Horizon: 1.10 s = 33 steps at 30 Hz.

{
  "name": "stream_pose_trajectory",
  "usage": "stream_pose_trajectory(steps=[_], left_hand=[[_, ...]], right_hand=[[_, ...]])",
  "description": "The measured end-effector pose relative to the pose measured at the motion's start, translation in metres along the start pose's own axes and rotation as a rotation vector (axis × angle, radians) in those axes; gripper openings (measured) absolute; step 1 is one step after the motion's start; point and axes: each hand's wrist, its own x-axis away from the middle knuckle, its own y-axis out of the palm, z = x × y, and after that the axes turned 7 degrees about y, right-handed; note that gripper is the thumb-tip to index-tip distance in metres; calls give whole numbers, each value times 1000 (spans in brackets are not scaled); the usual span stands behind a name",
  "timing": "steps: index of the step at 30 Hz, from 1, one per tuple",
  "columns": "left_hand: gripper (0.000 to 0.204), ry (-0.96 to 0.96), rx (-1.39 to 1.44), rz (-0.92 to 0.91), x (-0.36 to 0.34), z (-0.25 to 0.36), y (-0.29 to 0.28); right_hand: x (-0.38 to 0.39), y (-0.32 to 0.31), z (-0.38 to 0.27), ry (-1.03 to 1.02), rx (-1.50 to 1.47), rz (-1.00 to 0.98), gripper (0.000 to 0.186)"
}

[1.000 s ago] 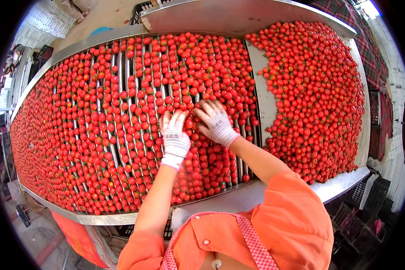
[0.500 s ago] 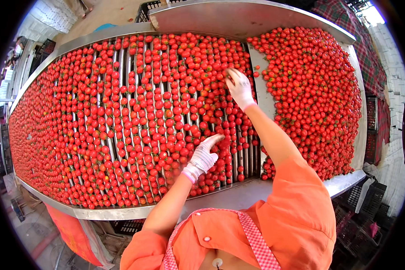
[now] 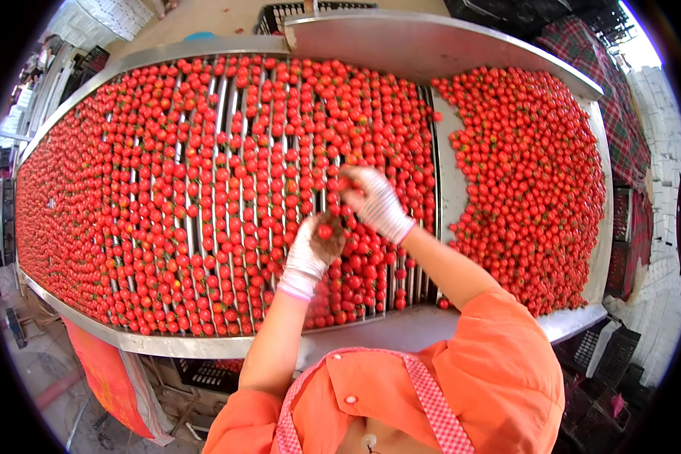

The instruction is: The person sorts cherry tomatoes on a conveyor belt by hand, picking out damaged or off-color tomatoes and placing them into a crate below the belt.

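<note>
Many small red tomatoes [image 3: 166, 227] lie in rows on a metal roller conveyor [image 3: 304, 347]. My left hand [image 3: 314, 242], in a striped glove with darkened fingers, is turned palm up low at the conveyor's middle, fingers curled round a red tomato [image 3: 326, 231]. Just above it and to the right, my right hand [image 3: 371, 198], also gloved and slightly blurred, has its fingers curled down over tomatoes among the rows; what exactly they grip is unclear.
A dense pile of tomatoes [image 3: 522, 189] fills the metal tray [image 3: 449, 151] at the right. A raised metal wall [image 3: 431, 41] runs along the far side. Black crates [image 3: 605, 348] stand below right, another crate [image 3: 310, 15] behind. Plaid cloth [image 3: 605, 129] hangs at the right.
My right hand went up and right, then came back down to the middle. My left hand moved right and down, then back left, now turned palm up with a tomato in it.
</note>
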Motion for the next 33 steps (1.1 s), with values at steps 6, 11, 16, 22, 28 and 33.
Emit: stream_pose_trajectory(steps=[6, 11, 16, 22, 28, 33], left_hand=[[19, 44, 93, -19, 42, 12, -54], [33, 354, 82, 66, 119, 51, -67], [34, 659, -958, 433, 142, 67, -73], [31, 841, -1663, 424, 110, 31, -113], [37, 755, -1903, 202, 71, -23, -54], [35, 482, -1945, -108, 34, -66, -46]], right_hand=[[101, 68, -18, -252, 221, 88, 54], [94, 119, -23, -149, 530, -14, 64], [85, 91, 23, -75, 556, 80, 56], [143, 25, 80, -138, 731, 50, 53], [207, -40, 161, 197, 1069, 194, 55], [188, -18, 87, 71, 767, 232, 38]])
